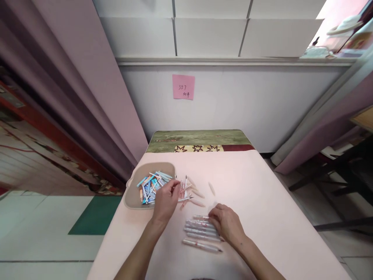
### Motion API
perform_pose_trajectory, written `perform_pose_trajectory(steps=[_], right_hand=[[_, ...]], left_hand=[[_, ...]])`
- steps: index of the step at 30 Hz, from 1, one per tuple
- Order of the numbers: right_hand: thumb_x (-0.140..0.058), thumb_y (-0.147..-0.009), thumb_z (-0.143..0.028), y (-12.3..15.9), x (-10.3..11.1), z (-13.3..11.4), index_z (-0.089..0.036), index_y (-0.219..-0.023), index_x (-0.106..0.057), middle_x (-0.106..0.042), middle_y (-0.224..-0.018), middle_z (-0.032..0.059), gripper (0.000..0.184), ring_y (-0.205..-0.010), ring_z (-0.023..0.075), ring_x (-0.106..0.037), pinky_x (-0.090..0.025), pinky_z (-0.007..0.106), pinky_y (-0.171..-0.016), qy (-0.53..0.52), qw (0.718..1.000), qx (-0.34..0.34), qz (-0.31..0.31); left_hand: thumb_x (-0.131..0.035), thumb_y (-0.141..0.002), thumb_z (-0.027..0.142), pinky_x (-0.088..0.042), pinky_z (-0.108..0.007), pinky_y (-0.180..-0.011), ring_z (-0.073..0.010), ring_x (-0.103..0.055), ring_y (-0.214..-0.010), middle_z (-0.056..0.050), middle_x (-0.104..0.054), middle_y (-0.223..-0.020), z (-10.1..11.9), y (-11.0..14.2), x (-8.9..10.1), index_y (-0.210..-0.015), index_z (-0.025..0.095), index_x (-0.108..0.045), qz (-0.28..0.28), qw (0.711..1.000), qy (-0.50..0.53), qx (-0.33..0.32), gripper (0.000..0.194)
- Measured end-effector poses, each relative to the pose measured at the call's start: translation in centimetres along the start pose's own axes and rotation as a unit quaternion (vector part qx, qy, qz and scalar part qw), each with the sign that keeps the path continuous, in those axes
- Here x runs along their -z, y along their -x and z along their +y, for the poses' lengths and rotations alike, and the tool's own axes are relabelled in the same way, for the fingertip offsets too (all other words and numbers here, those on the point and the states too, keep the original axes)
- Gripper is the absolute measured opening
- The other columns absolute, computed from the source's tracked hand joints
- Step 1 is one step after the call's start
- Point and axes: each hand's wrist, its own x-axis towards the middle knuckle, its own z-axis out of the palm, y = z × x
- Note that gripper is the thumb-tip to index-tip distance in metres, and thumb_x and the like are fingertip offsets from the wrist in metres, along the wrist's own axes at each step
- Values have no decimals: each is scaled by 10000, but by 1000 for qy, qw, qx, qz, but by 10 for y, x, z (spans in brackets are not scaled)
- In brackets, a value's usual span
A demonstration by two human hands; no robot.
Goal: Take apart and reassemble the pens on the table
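Note:
My left hand (166,199) is closed in a pinch at the right rim of a beige basket (129,200); what its fingertips hold, if anything, is too small to make out. Beside those fingertips lies a loose pile of slim pen parts (197,193), pale pink and white, some with dark tips. A row of clear and white pens (201,232) lies side by side nearer to me, dark tips to the right. My right hand (227,221) has its fingers closed at the right end of the farthest pen (200,217) in that row, covering its tip.
Many blue, white and orange pens (153,188) fill the basket. A single pale pen part (211,188) lies apart on the pink tabletop (250,175). Beyond the table's patterned far edge (201,140) stands a white wall with a pink note (183,87). Curtains hang on both sides.

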Motion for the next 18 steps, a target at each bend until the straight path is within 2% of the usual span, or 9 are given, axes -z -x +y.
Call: perform_pose_trajectory(steps=[3, 6, 8, 10, 12, 13, 15, 18], right_hand=[[-566, -790, -211, -3, 4, 0, -224, -788, -661, -653, -856, 27, 97, -810, 174, -578, -365, 255, -684, -22, 1000, -5, -7], [-545, -825, -283, -12, 16, 1, -213, -793, -609, -640, -743, 16, 101, -687, 158, -560, -378, 261, -635, -165, 986, -23, 13], [-522, -858, -392, -19, 25, -3, -207, -840, -575, -629, -695, 13, 193, -653, 155, -556, -405, 263, -621, -326, 944, -45, 32], [-556, -834, -490, -26, 29, -12, -198, -867, -554, -631, -709, 19, 294, -650, 148, -561, -426, 256, -603, -474, 878, -62, 25], [-628, -774, -544, -31, 28, -24, -187, -842, -551, -625, -710, 14, 371, -598, 119, -540, -409, 226, -544, -566, 821, -81, -8], [-656, -749, -555, -32, 26, -29, -181, -828, -556, -616, -699, 5, 395, -564, 100, -522, -393, 210, -516, -592, 801, -90, -26], [-656, -742, -582, -32, 21, -36, -168, -826, -581, -595, -658, -12, 429, -507, 74, -490, -369, 192, -479, -622, 774, -102, -66], [-587, -774, -631, -29, 15, -38, -147, -884, -632, -593, -630, -10, 498, -472, 70, -496, -380, 199, -472, -639, 750, -101, -138]], left_hand=[[-536, -830, 317, -471, -277, -683, -172, -635, -701, -13, -707, -770, 0, -4, 7, -853, 202, -682, 10, 998, 61, 31, 187], [-590, -790, 353, -465, -263, -628, -157, -611, -645, -19, -697, -741, 3, -4, 2, -822, 194, -689, 8, 983, 162, 87, 190], [-652, -741, 374, -459, -253, -608, -150, -612, -645, -33, -706, -775, 8, -1, -9, -842, 183, -687, -22, 952, 270, 144, 219], [-731, -671, 371, -463, -253, -646, -155, -634, -716, -65, -723, -874, 16, 2, -25, -912, 171, -686, -78, 904, 374, 195, 316], [-775, -637, 345, -467, -264, -713, -168, -645, -816, -96, -723, -944, 24, 5, -41, -969, 159, -684, -128, 861, 442, 217, 391], [-775, -647, 338, -467, -273, -741, -168, -646, -830, -103, -723, -947, 27, 6, -46, -977, 152, -684, -146, 844, 467, 221, 390], [-768, -667, 330, -467, -280, -746, -156, -644, -782, -99, -726, -896, 30, 7, -53, -947, 140, -690, -154, 823, 498, 226, 347], [-781, -652, 322, -475, -280, -717, -138, -631, -694, -81, -724, -806, 27, 5, -53, -874, 130, -697, -127, 823, 501, 237, 306]])
